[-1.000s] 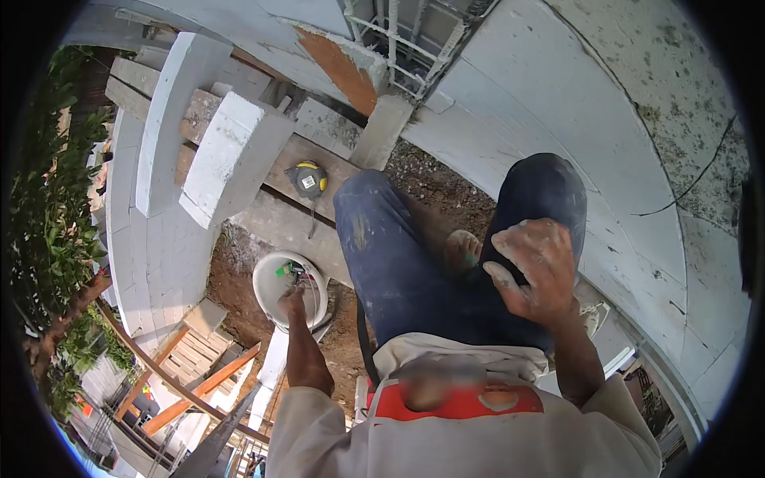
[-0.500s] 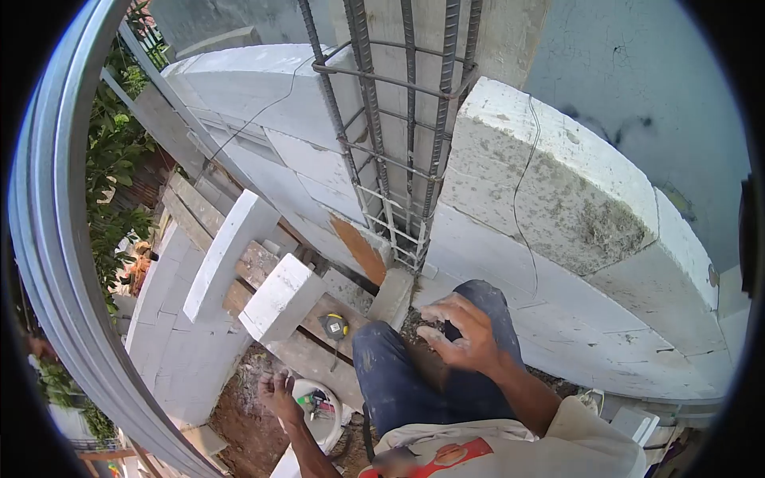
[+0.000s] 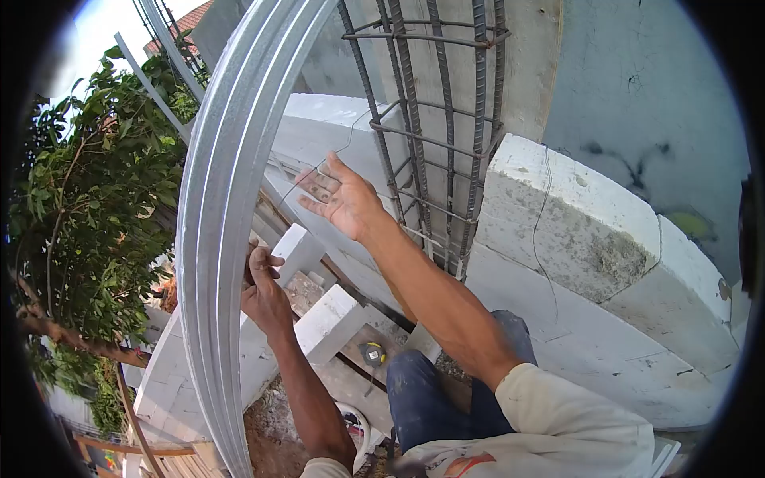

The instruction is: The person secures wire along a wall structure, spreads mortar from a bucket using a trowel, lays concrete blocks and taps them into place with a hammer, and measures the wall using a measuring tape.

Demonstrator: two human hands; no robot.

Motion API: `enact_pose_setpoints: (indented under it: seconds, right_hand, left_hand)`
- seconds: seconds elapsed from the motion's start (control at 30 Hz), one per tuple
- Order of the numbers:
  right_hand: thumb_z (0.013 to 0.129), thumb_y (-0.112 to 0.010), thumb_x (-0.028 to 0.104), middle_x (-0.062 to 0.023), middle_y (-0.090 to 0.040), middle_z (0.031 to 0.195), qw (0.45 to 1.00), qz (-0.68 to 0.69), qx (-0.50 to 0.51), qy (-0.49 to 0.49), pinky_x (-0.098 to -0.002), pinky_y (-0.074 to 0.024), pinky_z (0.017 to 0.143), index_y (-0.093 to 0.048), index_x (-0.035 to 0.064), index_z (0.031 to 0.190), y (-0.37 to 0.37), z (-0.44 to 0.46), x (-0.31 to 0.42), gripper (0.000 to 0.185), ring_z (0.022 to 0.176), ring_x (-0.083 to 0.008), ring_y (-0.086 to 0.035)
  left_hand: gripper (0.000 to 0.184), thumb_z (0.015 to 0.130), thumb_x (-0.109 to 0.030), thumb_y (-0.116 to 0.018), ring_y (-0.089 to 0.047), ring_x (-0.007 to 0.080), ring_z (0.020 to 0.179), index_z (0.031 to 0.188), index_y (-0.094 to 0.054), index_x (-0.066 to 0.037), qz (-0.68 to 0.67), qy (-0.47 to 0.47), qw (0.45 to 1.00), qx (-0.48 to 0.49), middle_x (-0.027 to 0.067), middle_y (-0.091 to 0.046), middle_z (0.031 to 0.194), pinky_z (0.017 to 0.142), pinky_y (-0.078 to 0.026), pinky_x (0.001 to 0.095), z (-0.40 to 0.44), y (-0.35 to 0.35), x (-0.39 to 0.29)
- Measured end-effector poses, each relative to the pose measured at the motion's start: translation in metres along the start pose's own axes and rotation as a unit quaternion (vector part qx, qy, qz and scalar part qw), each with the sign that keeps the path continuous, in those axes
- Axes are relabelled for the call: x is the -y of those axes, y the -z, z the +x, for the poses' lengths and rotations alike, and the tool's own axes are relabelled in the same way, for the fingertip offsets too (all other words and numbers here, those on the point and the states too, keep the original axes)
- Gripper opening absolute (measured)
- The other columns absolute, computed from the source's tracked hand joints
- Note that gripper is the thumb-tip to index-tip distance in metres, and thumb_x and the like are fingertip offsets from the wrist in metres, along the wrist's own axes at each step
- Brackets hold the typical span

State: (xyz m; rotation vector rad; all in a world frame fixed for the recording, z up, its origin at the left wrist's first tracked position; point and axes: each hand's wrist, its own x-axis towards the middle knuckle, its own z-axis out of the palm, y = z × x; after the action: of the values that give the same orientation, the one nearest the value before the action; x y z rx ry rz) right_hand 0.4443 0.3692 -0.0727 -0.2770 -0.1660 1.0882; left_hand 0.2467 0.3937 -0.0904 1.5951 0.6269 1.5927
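Observation:
My right hand is raised in front of the block wall, palm showing and fingers spread, holding nothing. A thin dark wire runs behind or beside its fingers; whether they touch it I cannot tell. Lower and to the left, my left hand is up beside the long ribbed metal strip, its fingers loosely bent and apart. Part of that hand is hidden at the strip's edge, so contact is unclear. A white block and a yellow-and-black tape measure rest on planks below my hands.
Tall tied steel bars rise between two white block walls. The right wall has grey mortar stains and a hanging wire. Another white block stands farther back. A white bucket is below my left arm. Leafy branches fill the left.
Both hands have risen, and my right hand has swung left from above my knees to the wire. My view has shifted left, and the metal strip now appears nearer the middle.

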Motion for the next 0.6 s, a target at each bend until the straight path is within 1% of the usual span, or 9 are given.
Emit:
enact_pose_setpoints:
  seconds: [0.1, 0.23, 0.3, 0.33, 0.4, 0.43, 0.5, 0.53, 0.6]
  right_hand:
    - [0.101, -0.073, 0.030, -0.0117, -0.070, 0.108, 0.998, -0.038, 0.036, 0.021, -0.0456, -0.0573, 0.094, -0.061, 0.0059, 0.113, 0.020, 0.016, -0.004, 0.030, 0.098, -0.0236, -0.068]
    - [0.101, -0.073, 0.024, -0.0066, -0.067, 0.096, 0.999, -0.026, -0.004, 0.038, -0.0389, -0.0589, 0.080, -0.063, 0.0068, 0.108, 0.030, 0.014, -0.006, 0.021, 0.084, -0.0187, -0.065]
    - [0.104, -0.068, 0.025, -0.0042, -0.066, 0.096, 0.970, -0.202, -0.107, 0.078, -0.0342, -0.0543, 0.074, -0.065, 0.0069, 0.107, 0.031, 0.007, -0.008, 0.019, 0.083, -0.0115, -0.062]
    - [0.104, -0.068, 0.025, -0.0042, -0.066, 0.096, 0.970, -0.205, -0.107, 0.077, -0.0342, -0.0543, 0.074, -0.065, 0.0069, 0.107, 0.030, 0.004, -0.007, 0.019, 0.083, -0.0115, -0.062]
    - [0.103, -0.067, 0.021, -0.0107, -0.068, 0.093, 0.912, -0.369, -0.131, 0.124, -0.0380, -0.0528, 0.071, -0.066, 0.0023, 0.103, 0.031, -0.002, -0.004, 0.019, 0.080, -0.0213, -0.065]
    - [0.103, -0.067, 0.021, -0.0107, -0.068, 0.093, 0.911, -0.370, -0.133, 0.125, -0.0380, -0.0528, 0.071, -0.066, 0.0023, 0.103, 0.036, -0.003, -0.002, 0.019, 0.080, -0.0213, -0.065]
    - [0.100, -0.065, 0.016, -0.0203, -0.069, 0.097, 0.712, -0.637, -0.117, 0.272, -0.0460, -0.0531, 0.075, -0.065, -0.0027, 0.106, 0.047, -0.007, 0.004, 0.020, 0.084, -0.0374, -0.067]
    - [0.100, -0.065, 0.016, -0.0203, -0.069, 0.097, 0.710, -0.639, -0.118, 0.272, -0.0460, -0.0531, 0.075, -0.065, -0.0027, 0.106, 0.057, -0.006, 0.005, 0.020, 0.084, -0.0374, -0.067]
    - [0.099, -0.060, 0.013, -0.0243, -0.066, 0.101, 0.570, -0.699, -0.056, 0.429, -0.0539, -0.0519, 0.082, -0.065, -0.0036, 0.108, 0.077, -0.007, 0.002, 0.019, 0.090, -0.0491, -0.065]
  left_hand:
    - [0.016, 0.107, -0.010, -0.062, -0.065, 0.0082, 0.074, 0.115, -0.069, 0.001, 0.087, 0.016, 0.995, 0.048, 0.0033, -0.069, 0.094, 0.063, -0.047, 0.0233, 0.027, -0.018, 0.002]
    - [0.017, 0.104, -0.006, -0.062, -0.065, 0.0093, 0.076, 0.114, -0.073, 0.001, 0.047, 0.007, 0.994, 0.102, 0.0035, -0.069, 0.094, 0.068, -0.050, 0.0255, 0.051, -0.068, 0.010]
    - [0.018, 0.100, -0.004, -0.063, -0.067, 0.0139, 0.079, 0.113, -0.074, 0.002, 0.067, -0.033, 0.977, 0.200, 0.0068, -0.069, 0.095, 0.071, -0.053, 0.0298, 0.058, -0.093, 0.014]
    - [0.018, 0.100, -0.004, -0.063, -0.067, 0.0139, 0.079, 0.113, -0.074, 0.002, 0.066, -0.031, 0.977, 0.198, 0.0068, -0.069, 0.095, 0.071, -0.053, 0.0298, 0.061, -0.104, 0.019]
    - [0.019, 0.097, -0.002, -0.064, -0.068, 0.0205, 0.082, 0.112, -0.076, 0.001, 0.107, -0.118, 0.958, 0.240, 0.0119, -0.069, 0.098, 0.074, -0.054, 0.0340, 0.066, -0.123, 0.033]
    - [0.019, 0.097, -0.002, -0.064, -0.068, 0.0205, 0.082, 0.112, -0.076, 0.001, 0.105, -0.117, 0.958, 0.240, 0.0119, -0.069, 0.098, 0.074, -0.054, 0.0340, 0.068, -0.129, 0.036]
    - [0.020, 0.095, 0.001, -0.064, -0.067, 0.0269, 0.083, 0.111, -0.076, 0.000, 0.150, -0.178, 0.935, 0.266, 0.0152, -0.068, 0.099, 0.077, -0.053, 0.0374, 0.071, -0.137, 0.041]
    - [0.020, 0.095, 0.001, -0.064, -0.067, 0.0269, 0.083, 0.111, -0.076, 0.000, 0.148, -0.177, 0.936, 0.266, 0.0152, -0.068, 0.099, 0.077, -0.053, 0.0374, 0.071, -0.140, 0.043]
    - [0.018, 0.095, 0.002, -0.064, -0.066, 0.0310, 0.083, 0.107, -0.076, -0.002, 0.143, -0.209, 0.935, 0.246, 0.0149, -0.066, 0.095, 0.077, -0.052, 0.0397, 0.068, -0.143, 0.045]
